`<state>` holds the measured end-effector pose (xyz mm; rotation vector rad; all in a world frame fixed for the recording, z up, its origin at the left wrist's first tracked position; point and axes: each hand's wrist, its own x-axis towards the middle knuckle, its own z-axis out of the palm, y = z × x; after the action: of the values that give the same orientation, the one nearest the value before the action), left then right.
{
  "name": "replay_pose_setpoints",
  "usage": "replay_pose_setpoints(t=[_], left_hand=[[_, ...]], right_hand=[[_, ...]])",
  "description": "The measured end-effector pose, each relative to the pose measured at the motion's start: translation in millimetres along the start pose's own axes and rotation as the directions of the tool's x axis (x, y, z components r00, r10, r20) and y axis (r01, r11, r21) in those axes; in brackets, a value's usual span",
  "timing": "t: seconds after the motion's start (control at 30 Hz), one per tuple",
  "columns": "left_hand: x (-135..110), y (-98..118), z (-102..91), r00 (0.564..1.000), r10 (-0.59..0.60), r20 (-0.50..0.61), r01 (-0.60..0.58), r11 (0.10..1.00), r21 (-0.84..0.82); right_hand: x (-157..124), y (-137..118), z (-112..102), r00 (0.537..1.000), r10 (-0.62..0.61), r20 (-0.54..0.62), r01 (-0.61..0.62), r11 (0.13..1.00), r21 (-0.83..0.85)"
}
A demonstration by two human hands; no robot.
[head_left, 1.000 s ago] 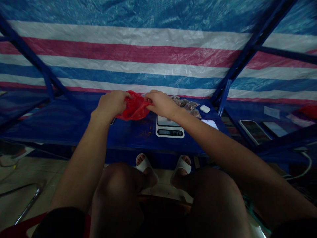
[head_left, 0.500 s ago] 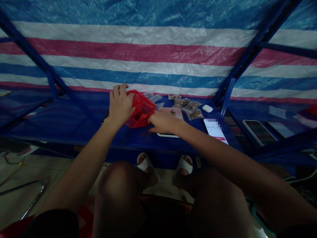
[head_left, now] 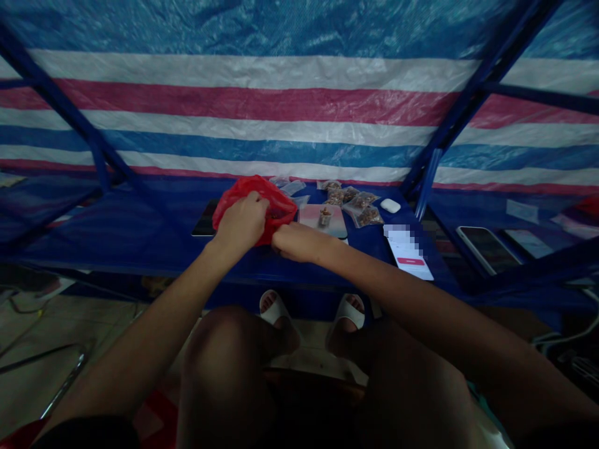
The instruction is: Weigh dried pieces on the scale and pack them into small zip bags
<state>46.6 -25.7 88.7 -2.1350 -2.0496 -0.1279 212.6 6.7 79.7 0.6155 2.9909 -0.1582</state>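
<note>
A red plastic bag (head_left: 255,184) lies crumpled on the blue tabletop, its mouth spread open toward me. My left hand (head_left: 242,219) is curled over the bag's near left side, fingers closed on the plastic. At the right edge of the mouth, my right hand (head_left: 296,241) is closed on the rim. What is inside the bag is too dark to make out. Just beyond my right hand, a small clear cup (head_left: 324,217) with brown bits stands on a flat pink-topped object (head_left: 306,215), partly hidden by my forearm.
Several clear bags of brown bits (head_left: 364,199) lie at the back right, near a white earbud case (head_left: 390,205). Flat clear bags (head_left: 294,187) sit behind the red bag. A lit phone (head_left: 412,259) is at right; a dark flat device (head_left: 204,221) at left. Blue frame posts (head_left: 428,181) flank the table.
My left hand has come down from above the bag's left side and closed on it. The bag's mouth is wider. My right hand stays at its right edge; the cup now shows more.
</note>
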Motion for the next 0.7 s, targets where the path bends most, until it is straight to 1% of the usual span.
replay_pose_setpoints(t=[0.07,0.1,0.17,0.23,0.27,0.3,0.33,0.4,0.47,0.53,0.6,0.7], left_hand=[[5.2,-2.8,10.2,0.992,0.061,0.108,-0.054,0.997,-0.062],[8.6,-5.0,15.0,0.986,0.069,0.149,-0.057,0.995,-0.083],[16.3,-9.4,22.9,0.981,0.042,0.187,-0.028,0.997,-0.078],[23.6,-12.1,27.5,0.98,0.006,0.198,0.004,0.999,-0.047],[26.8,-12.7,28.7,0.978,-0.001,0.209,0.009,0.999,-0.039],[29.6,-13.1,29.3,0.975,0.004,0.222,0.005,0.999,-0.04],[32.1,-13.2,29.7,0.972,0.014,0.236,-0.002,0.999,-0.049],[36.5,-13.9,30.5,0.964,0.038,0.262,-0.019,0.997,-0.075],[40.4,-15.3,31.9,0.956,0.071,0.286,-0.041,0.993,-0.108],[43.8,-16.9,33.8,0.945,0.103,0.31,-0.063,0.989,-0.135],[46.4,-18.1,35.6,0.938,0.12,0.326,-0.079,0.988,-0.136],[48.1,-18.9,37.0,0.94,0.133,0.315,-0.102,0.988,-0.113]], right_hand=[[-6.2,6.9,-5.5,0.999,0.008,-0.034,-0.006,0.999,0.043],[-11.6,13.6,-9.0,0.998,0.02,-0.068,-0.015,0.997,0.077],[-26.0,33.5,-15.4,0.985,0.048,-0.165,-0.023,0.989,0.148],[-42.6,58.6,-18.4,0.934,0.164,-0.318,-0.085,0.965,0.248],[-50.6,71.2,-18.1,0.902,0.239,-0.358,-0.126,0.941,0.313],[-57.6,82.8,-16.5,0.868,0.316,-0.384,-0.172,0.915,0.366],[-63.6,92.8,-13.9,0.838,0.368,-0.403,-0.199,0.894,0.402],[-71.6,106.8,-7.1,0.79,0.434,-0.432,-0.225,0.862,0.455],[-74.6,112.9,-0.2,0.762,0.463,-0.452,-0.225,0.844,0.486],[-74.4,113.6,5.1,0.747,0.476,-0.465,-0.226,0.839,0.496],[-72.6,112.4,9.0,0.743,0.477,-0.47,-0.232,0.841,0.488],[-70.0,112.6,13.9,0.744,0.467,-0.477,-0.236,0.852,0.467]])
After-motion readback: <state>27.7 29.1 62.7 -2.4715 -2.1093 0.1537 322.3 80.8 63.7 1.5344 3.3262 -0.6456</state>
